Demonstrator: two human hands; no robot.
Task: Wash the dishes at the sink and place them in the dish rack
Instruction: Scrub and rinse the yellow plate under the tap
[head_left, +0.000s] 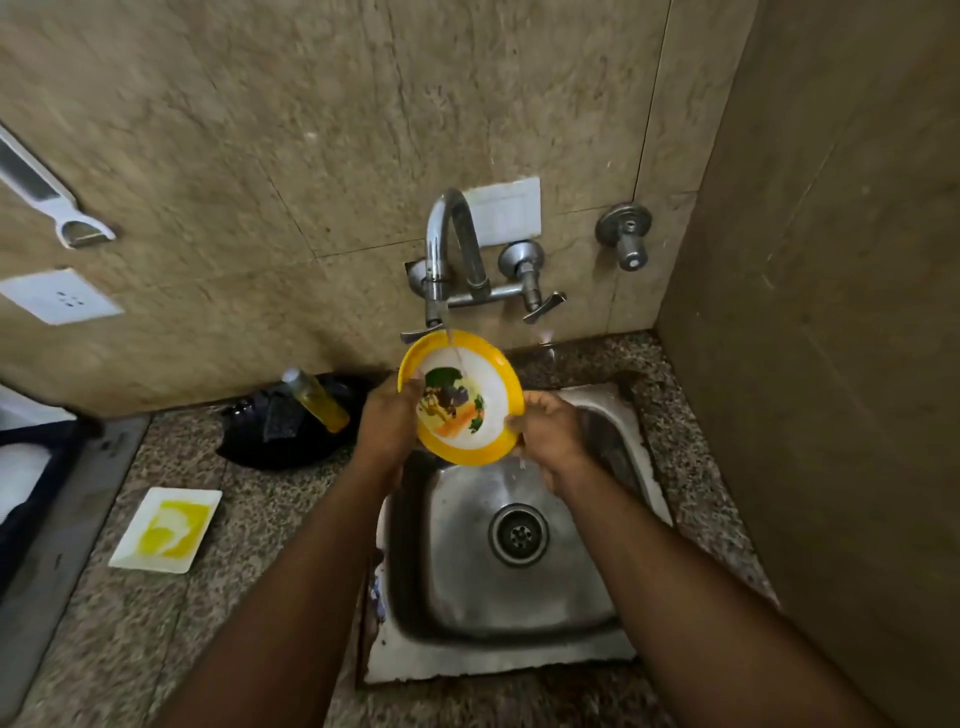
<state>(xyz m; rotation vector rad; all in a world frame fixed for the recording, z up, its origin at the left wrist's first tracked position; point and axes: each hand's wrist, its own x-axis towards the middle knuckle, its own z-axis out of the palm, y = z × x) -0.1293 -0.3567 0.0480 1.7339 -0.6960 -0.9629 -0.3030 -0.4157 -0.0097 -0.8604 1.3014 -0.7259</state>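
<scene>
I hold a yellow-rimmed plate (462, 397) tilted up over the steel sink (519, 571), right under the tap (449, 244), and a thin stream of water (453, 345) runs onto its white face. My left hand (387, 421) grips the plate's left edge, fingers curled round the rim with the thumb lying on the printed picture in the middle; my right hand (550, 431) grips the lower right edge, its fingers clamped on the yellow rim. The picture on the plate is a cartoon in green, brown and orange, but I can make out no words on it. The sink basin below is wet, with the round drain (518, 535) near its middle. On the speckled tabletop (249, 519) to my left lies a small white square dish (166, 530) smeared with yellow liquid, well apart from the sink. Farther back, against the wall, a clear bottle of yellow liquid (317, 400) leans on a black bag (280, 436); its label, if any, is too blurred to read. A white wall socket (60, 296) sits on the tiles at left, with a white-handled peeler (52, 202) hanging above it. A white switch plate (506, 210) is behind the tap and a spare valve (626, 234) sits to its right; none shows any readable writing.
</scene>
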